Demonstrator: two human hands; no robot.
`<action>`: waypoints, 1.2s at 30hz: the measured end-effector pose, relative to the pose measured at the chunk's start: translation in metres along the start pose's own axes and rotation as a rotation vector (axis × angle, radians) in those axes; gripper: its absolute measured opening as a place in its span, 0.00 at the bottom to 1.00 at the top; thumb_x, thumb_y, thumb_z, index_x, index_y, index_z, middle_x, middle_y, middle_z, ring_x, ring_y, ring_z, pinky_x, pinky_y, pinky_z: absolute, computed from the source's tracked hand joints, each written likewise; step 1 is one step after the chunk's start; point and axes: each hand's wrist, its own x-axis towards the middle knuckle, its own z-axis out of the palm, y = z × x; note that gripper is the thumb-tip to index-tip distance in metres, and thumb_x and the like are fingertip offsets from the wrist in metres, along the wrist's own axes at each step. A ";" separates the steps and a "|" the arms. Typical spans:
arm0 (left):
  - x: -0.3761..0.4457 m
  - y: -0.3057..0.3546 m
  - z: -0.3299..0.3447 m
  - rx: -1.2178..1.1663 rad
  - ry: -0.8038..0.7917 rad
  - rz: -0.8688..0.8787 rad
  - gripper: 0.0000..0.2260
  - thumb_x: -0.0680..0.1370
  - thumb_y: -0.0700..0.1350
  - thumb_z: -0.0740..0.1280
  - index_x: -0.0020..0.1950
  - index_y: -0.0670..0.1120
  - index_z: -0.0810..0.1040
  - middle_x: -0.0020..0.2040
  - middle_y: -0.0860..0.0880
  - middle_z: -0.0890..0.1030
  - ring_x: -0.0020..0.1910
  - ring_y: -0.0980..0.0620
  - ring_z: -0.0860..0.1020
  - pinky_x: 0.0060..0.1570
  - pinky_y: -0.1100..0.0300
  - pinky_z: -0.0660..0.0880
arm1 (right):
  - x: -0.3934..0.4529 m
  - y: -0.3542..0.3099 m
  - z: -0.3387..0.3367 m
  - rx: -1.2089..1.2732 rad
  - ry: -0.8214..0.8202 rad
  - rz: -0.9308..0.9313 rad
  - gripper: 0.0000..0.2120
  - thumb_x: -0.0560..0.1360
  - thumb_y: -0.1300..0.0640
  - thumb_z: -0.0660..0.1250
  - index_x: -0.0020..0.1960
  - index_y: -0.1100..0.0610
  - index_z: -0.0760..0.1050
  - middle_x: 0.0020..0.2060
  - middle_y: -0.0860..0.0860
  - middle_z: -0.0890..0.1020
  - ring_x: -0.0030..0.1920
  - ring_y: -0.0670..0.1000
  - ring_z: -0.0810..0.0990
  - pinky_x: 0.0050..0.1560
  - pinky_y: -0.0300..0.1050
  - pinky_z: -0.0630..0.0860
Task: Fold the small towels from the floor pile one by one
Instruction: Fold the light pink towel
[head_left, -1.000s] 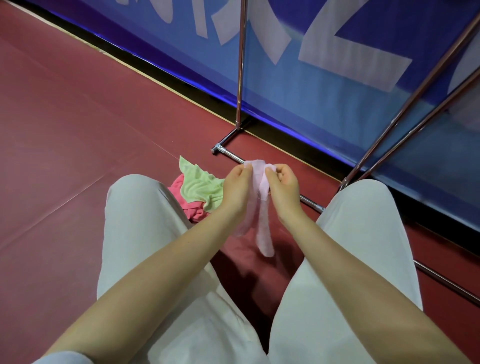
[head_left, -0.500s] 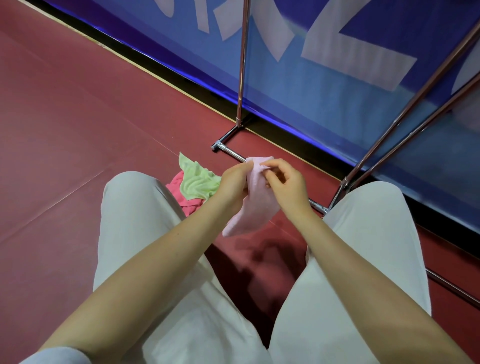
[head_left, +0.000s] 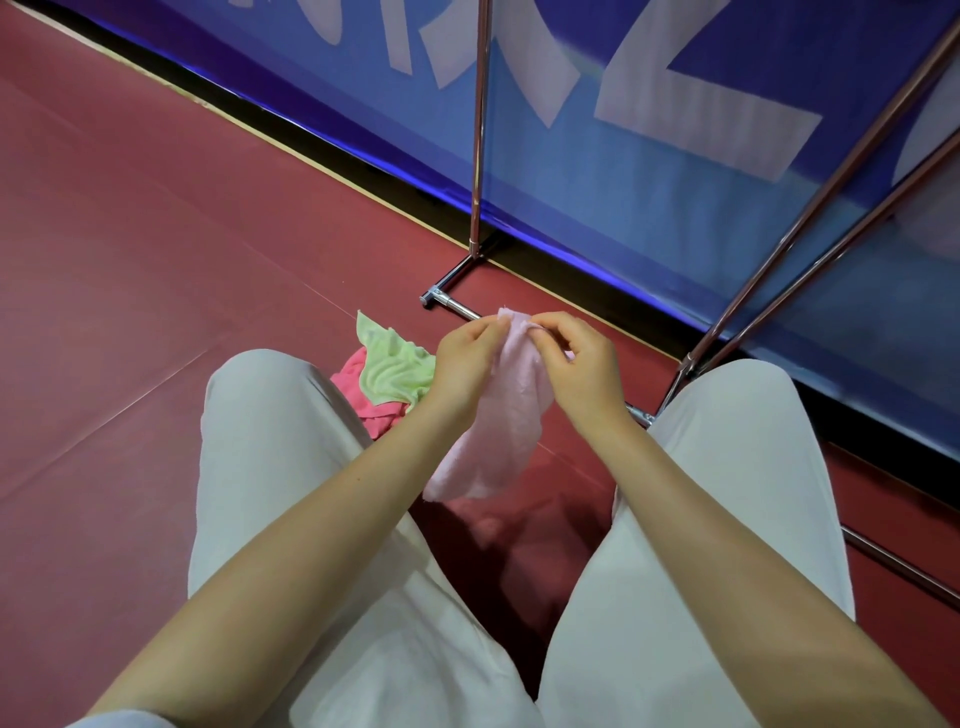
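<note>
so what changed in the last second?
The pink towel, a narrow dangling strip a second ago, now hangs wider. Both hands, left and right, still pinch its top edge. Green towel and red towel on the floor unchanged.

Even, fairly bright indoor light falls from above. A soft shadow pools on the red floor (head_left: 514, 540) between the knees, toward 6 o'clock. The metal poles (head_left: 477, 156) at 12 and 2 o'clock carry thin glints. Wide-angle bending curves the edges; the focus is slightly soft.
</note>
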 end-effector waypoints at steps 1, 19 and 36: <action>-0.001 0.000 0.001 -0.004 -0.016 0.011 0.10 0.80 0.46 0.65 0.44 0.47 0.84 0.40 0.48 0.82 0.42 0.53 0.78 0.44 0.57 0.74 | 0.000 0.001 0.000 0.002 0.010 -0.004 0.07 0.78 0.59 0.64 0.49 0.53 0.81 0.44 0.43 0.83 0.46 0.40 0.80 0.43 0.30 0.74; -0.008 0.001 0.003 0.046 -0.137 -0.042 0.15 0.79 0.44 0.63 0.32 0.47 0.78 0.31 0.53 0.77 0.32 0.58 0.74 0.36 0.64 0.69 | 0.004 0.003 -0.004 0.092 0.037 0.150 0.07 0.76 0.59 0.68 0.51 0.55 0.84 0.45 0.45 0.85 0.48 0.39 0.81 0.48 0.29 0.75; 0.005 0.017 -0.035 0.050 0.132 0.144 0.10 0.79 0.47 0.63 0.39 0.48 0.76 0.36 0.51 0.72 0.39 0.55 0.69 0.41 0.61 0.66 | 0.004 0.008 -0.003 -0.089 -0.308 0.119 0.06 0.72 0.57 0.69 0.47 0.49 0.77 0.36 0.48 0.80 0.35 0.44 0.74 0.42 0.42 0.74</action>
